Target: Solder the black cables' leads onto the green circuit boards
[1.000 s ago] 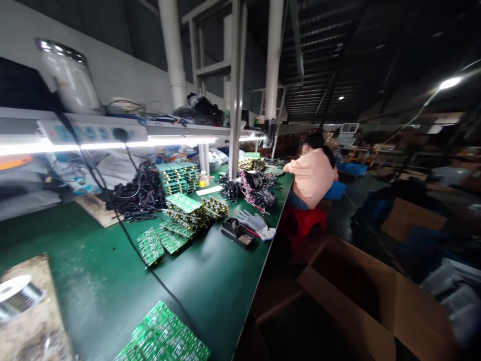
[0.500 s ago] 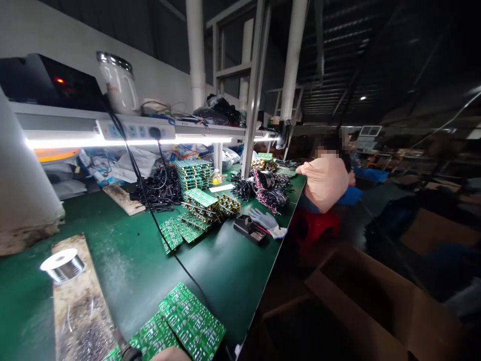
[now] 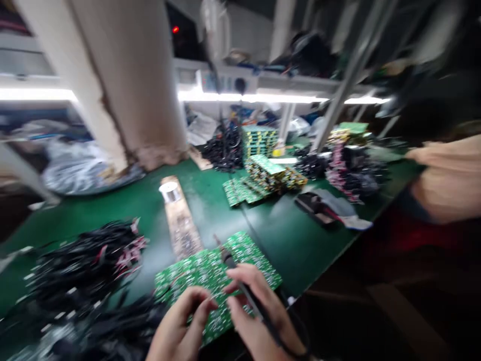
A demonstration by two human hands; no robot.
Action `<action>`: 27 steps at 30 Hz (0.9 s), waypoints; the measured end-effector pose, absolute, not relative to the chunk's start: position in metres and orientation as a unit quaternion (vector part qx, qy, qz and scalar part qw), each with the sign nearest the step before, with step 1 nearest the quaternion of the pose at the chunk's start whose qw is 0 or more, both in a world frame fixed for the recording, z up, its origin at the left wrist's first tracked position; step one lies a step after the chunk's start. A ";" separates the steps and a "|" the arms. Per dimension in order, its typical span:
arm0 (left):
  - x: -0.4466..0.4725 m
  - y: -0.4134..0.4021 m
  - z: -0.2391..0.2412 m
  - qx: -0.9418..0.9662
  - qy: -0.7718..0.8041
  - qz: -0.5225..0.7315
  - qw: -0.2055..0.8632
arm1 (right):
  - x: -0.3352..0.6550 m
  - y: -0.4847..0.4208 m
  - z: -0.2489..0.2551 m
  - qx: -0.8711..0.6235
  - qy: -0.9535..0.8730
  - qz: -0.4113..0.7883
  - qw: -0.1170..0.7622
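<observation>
My right hand [image 3: 259, 313] grips a soldering iron [image 3: 227, 257], its tip pointing up and away over the green circuit boards [image 3: 210, 273]. Its cord trails back past my wrist. Beside it, my left hand [image 3: 182, 323] hovers above the boards' near edge with thumb and fingers pinched together; whatever they hold, if anything, cannot be made out. Beyond the boards, a solder spool [image 3: 171, 192] stands on a stained wooden strip [image 3: 184, 228]. Black cables with red-and-white ends [image 3: 86, 255] are heaped to the left of my left hand.
Stacked circuit boards [image 3: 263, 170] and more cable bundles [image 3: 353, 170] stand farther along the green table [image 3: 285, 245]. A black iron holder [image 3: 315, 206] and grey glove [image 3: 338, 205] lie near its right edge. A thick pillar [image 3: 128, 85] rises behind. A person [image 3: 451, 175] sits at right.
My view has swung left and down, bringing both hands, the soldering iron and the left cable heap into sight. Before, only the iron's front part and a bit of a hand showed.
</observation>
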State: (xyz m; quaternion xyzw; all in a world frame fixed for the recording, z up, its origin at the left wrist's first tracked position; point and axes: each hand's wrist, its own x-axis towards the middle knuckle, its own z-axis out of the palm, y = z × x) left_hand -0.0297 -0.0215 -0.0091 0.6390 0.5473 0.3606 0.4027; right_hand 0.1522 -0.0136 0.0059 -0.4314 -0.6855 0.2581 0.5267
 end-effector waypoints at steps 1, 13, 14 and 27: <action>-0.030 -0.021 -0.010 0.625 0.549 0.367 0.417 | 0.151 -0.013 0.007 -0.432 -0.686 0.273 0.518; -0.026 -0.022 -0.009 0.649 0.523 0.362 0.418 | 0.152 -0.012 0.014 -0.451 -0.720 0.212 0.482; -0.025 -0.022 -0.009 0.658 0.521 0.359 0.409 | 0.154 -0.013 0.015 -0.451 -0.726 0.206 0.477; -0.020 -0.022 -0.011 0.774 0.493 0.301 0.258 | 0.171 -0.017 0.015 -0.415 -0.785 0.176 0.424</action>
